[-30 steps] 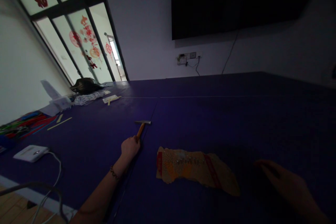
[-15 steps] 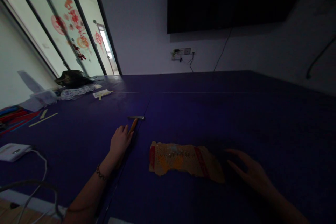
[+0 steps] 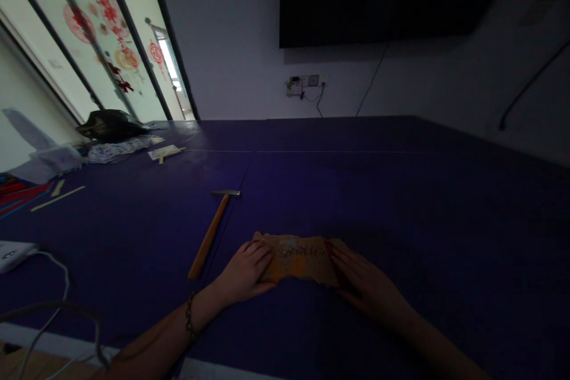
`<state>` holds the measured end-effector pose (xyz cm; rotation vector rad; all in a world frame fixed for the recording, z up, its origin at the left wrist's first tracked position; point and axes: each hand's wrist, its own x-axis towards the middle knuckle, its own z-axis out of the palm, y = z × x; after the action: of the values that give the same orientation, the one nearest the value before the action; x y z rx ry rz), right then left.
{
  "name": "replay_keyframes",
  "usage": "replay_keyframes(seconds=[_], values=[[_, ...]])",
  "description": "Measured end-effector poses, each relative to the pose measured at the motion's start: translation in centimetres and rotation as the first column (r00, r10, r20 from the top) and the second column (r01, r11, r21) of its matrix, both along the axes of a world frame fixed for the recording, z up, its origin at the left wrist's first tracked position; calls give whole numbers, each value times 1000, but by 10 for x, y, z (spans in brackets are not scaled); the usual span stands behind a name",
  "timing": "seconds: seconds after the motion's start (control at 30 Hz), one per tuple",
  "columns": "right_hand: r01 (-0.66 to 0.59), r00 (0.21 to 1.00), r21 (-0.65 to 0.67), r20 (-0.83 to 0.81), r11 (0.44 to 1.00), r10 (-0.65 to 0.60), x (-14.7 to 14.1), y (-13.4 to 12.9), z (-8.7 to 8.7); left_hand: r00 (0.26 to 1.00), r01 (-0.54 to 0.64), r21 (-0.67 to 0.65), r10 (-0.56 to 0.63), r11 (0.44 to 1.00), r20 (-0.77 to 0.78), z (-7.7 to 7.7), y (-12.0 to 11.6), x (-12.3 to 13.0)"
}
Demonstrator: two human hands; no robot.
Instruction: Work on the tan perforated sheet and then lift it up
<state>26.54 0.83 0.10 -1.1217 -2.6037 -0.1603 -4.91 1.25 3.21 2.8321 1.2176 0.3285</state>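
Observation:
A torn brown cardboard piece with red bands, an orange patch and a row of small shiny bits lies before me on the purple tabletop. My left hand is closed on its left end, fingers on top and thumb along the near edge. At the other end, my right hand grips the cardboard in the same way, in deep shadow. A hammer with a wooden handle and a metal head rests on the table to the left, apart from both hands.
At the left edge sit a white device and its cable. Yellowish strips, red and blue items, papers and a dark bag lie farther back. Behind the table, a dark screen hangs on the wall.
My left hand has let go of the hammer and moved right onto the cardboard. My right hand has come in from the right and taken hold of the other end.

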Motion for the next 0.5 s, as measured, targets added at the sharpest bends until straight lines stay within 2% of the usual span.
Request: replay_keyframes(seconds=[0.23,0.4,0.5], values=[[-34,998,175,57,984,25,-4,9,-9,999,45,92,-45,995,-3,-10,8,-2],[-1,996,185,84,983,-14,-13,18,-12,1000,11,123,-13,992,9,-15,19,-4],[28,997,129,74,991,-38,-15,20,-11,1000,-7,107,5,994,20,-19,23,-5]])
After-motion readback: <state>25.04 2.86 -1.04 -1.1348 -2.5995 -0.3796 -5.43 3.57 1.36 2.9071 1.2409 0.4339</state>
